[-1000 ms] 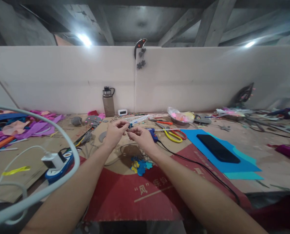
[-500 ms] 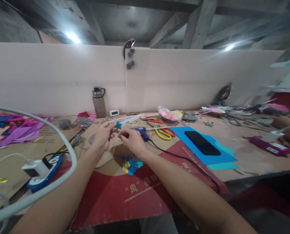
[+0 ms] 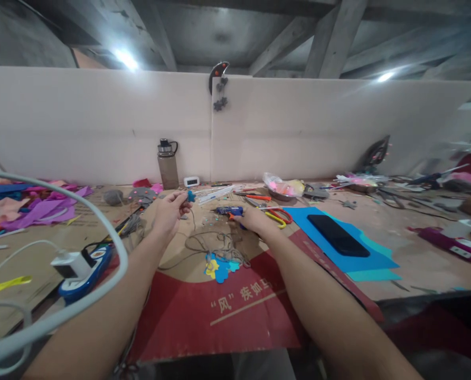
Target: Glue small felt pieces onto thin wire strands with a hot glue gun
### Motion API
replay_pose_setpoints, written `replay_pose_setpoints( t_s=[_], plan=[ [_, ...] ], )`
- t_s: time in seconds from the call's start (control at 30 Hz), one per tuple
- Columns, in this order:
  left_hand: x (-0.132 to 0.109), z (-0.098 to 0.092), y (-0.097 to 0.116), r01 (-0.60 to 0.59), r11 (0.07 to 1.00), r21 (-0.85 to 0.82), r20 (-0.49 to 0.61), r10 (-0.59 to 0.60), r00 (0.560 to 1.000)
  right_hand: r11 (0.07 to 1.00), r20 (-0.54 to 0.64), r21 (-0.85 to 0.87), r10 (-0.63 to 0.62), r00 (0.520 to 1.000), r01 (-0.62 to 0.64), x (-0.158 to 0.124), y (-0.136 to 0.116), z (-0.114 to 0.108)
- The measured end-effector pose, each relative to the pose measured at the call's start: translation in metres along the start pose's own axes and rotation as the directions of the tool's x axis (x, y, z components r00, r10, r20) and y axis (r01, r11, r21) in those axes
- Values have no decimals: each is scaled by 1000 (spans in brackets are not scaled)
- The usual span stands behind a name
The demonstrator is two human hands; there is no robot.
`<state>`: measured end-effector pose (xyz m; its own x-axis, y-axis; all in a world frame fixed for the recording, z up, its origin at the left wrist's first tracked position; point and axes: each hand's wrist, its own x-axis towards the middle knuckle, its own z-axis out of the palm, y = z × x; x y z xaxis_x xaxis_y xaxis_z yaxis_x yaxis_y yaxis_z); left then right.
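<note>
One table [image 3: 389,224]; one red-and-tan cardboard sheet [image 3: 172,316] on it. Two paper-like sheets, one blue sheet [image 3: 378,261] and one teal sheet [image 3: 372,275]. One bottle [image 3: 168,171], upright, back by the panel. One black phone [image 3: 337,235] atop the blue sheet. One gray cord [image 3: 207,245], loosely tangled. One blue glue gun [image 3: 225,210]. One clump of blue, yellow and teal flower cutouts [image 3: 222,271], overlapping, can't count them from here.

Two hands, well apart. Right hand [image 3: 253,219] is on the glue gun's handle; how tightly, I can't tell. Left hand [image 3: 171,211] pinches one small blue cutout [image 3: 190,196] at its fingertips, left of the gun's nozzle.

Cardboard's front edge faces the person's lap. Open tan cardboard lies between the hands, crumbs only; cord and clump sit nearer the person. Bare red stretch in front of those. Phone and sheets crowd the right side.
</note>
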<state>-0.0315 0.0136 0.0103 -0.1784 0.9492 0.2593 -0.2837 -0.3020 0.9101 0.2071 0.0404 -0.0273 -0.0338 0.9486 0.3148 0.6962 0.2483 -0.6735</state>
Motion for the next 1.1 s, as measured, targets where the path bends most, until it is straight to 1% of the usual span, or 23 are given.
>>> replay_pose_setpoints(
  t_s=[0.03,0.1,0.2,0.3,0.33,0.37,0.43,0.5,0.57,0.63,0.7,0.73,0.8,0.87,0.97,1.1],
  plan=[
    [0,0,1,4,1000,-5,-3,-4,1000,998,50,-53,42,998,-39,0,3,4],
    [-1,1,2,11,1000,-15,-6,-11,1000,981,86,-161,121,989,-106,-1,2,10],
    [-1,1,2,11,999,-33,-9,-11,1000,984,98,-133,133,986,-119,-4,-4,11],
    [1,-2,2,5,999,-53,-16,-5,1000,987,109,-100,136,985,-126,-2,-9,4],
    [2,-3,2,3,998,-59,-20,-5,1000,987,83,-88,140,987,-132,0,-11,2],
    [2,-5,2,2,998,-66,-25,-4,1000,988,33,-67,139,990,-137,1,-13,-1],
    [4,-6,2,1,997,-77,-37,-4,999,992,-111,19,124,986,-123,2,-20,-5],
    [4,-7,3,1,997,-82,-49,-5,999,983,-213,178,91,973,-53,-2,-31,-6],
    [4,-7,4,7,997,-80,-61,-12,998,930,-214,366,47,976,35,-9,-45,-7],
    [4,-7,4,14,997,-80,-68,-19,998,843,-178,526,-17,984,110,-18,-59,-6],
    [3,-6,4,19,996,-85,-68,-24,997,769,-124,615,-127,984,176,-27,-71,-6],
    [3,-5,4,20,996,-89,-66,-26,997,746,-97,635,-180,979,201,-31,-75,-5],
    [3,-5,4,21,995,-93,-66,-27,997,742,-60,630,-250,967,230,-37,-79,-4],
    [3,-5,4,20,996,-90,-64,-26,998,782,-48,571,-273,961,251,-40,-80,-3],
    [2,-4,4,13,997,-79,-53,-18,998,839,-73,455,-298,952,298,-42,-81,-2],
    [2,-4,4,-14,998,-61,-55,11,998,864,-111,352,-344,932,361,-44,-81,-1]
  ],
)
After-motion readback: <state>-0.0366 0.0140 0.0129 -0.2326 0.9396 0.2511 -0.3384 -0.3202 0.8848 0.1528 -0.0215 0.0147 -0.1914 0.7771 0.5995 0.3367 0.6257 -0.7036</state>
